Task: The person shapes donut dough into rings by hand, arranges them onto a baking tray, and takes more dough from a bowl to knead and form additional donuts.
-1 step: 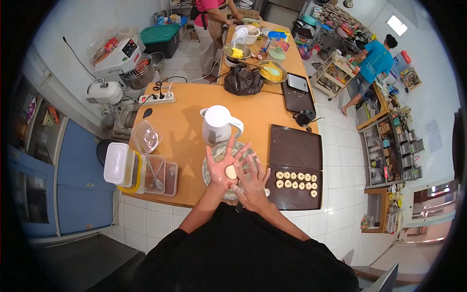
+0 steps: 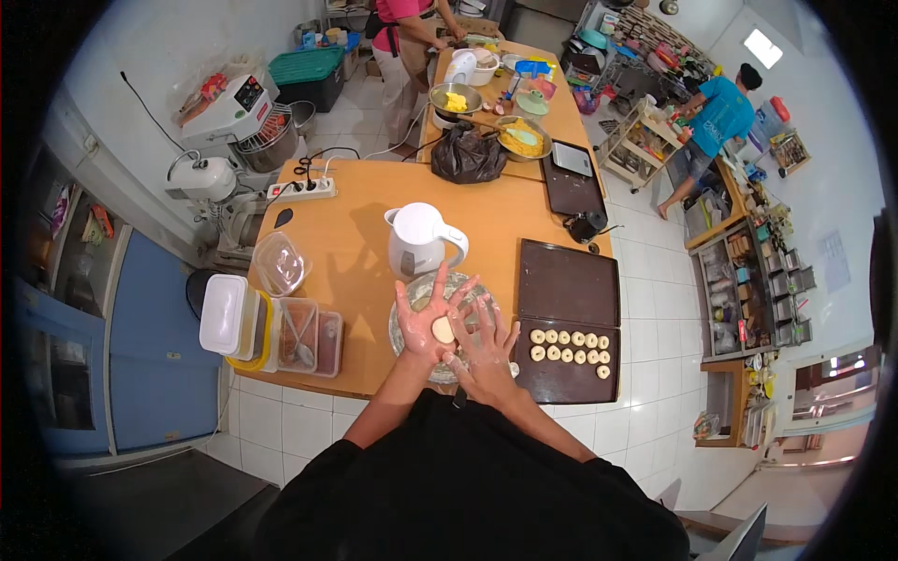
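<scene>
On the palm of my left hand (image 2: 423, 323) lies a small pale dough ball (image 2: 442, 329), rounded and slightly flattened. The left fingers are spread, and flour dusts the skin. My right hand (image 2: 484, 351) is beside it, fingers apart and floury, with its thumb side close to the dough; whether they touch I cannot tell. Both hands are above a round bowl (image 2: 399, 351) with flour on its inside, partly hidden by them. To the right, a dark baking tray (image 2: 561, 383) carries rows of small ring-shaped dough pieces (image 2: 566, 355).
A white electric kettle (image 2: 418, 238) stands just beyond the bowl. Plastic containers (image 2: 309, 341) are at the table's left edge. A second dark tray (image 2: 569, 280) lies behind the first. A black plastic bag (image 2: 466, 154) sits farther back. Two other people work at the far side.
</scene>
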Available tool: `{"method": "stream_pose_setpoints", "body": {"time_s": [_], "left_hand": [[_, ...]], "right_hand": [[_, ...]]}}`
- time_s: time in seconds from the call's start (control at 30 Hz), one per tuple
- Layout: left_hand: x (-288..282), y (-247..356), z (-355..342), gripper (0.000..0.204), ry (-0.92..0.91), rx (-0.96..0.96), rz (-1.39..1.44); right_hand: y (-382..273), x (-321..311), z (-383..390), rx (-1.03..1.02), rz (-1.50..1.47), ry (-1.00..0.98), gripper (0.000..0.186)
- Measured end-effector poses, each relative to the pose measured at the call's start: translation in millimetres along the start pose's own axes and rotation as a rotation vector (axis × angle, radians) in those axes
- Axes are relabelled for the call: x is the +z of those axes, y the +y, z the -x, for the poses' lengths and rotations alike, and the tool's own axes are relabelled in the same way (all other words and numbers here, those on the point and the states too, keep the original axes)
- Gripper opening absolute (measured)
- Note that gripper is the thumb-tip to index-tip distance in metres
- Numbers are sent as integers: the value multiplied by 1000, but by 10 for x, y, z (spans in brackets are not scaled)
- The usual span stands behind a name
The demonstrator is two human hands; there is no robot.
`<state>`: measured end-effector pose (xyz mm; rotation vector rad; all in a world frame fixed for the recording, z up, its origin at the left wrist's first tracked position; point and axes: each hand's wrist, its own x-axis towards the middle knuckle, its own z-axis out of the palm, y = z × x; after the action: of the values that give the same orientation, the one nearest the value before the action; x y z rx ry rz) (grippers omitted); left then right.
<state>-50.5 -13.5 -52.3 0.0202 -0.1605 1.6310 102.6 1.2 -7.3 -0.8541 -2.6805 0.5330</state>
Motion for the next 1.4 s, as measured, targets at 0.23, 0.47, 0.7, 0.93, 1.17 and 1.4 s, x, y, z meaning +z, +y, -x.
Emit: {"method": "stream_pose_setpoints", "body": {"time_s": [0.23,0.47,0.7,0.93,1.17,1.4], "left_hand": [[-172,21,37,98,-4,-6,-74],[-111,-16,67,97,-56,-6,92],[-85,11,99,97,-89,-5,139],[79,60,89,97,52,71,-27],[41,67,61,100,18,58,-61],[-102,50,32,101,10,-5,15]], "right_hand": [[-43,-38,-100,-55,125,-24,57],[-93,-41,-74,-51,94,-7,53],[-176,-121,-46,-99,81,-33,51],[-143,-47,-3,-100,9,-19,53],[-64,-43,29,-34,0,-18,58],[-78,-42,-56,10,42,-26,60]]}}
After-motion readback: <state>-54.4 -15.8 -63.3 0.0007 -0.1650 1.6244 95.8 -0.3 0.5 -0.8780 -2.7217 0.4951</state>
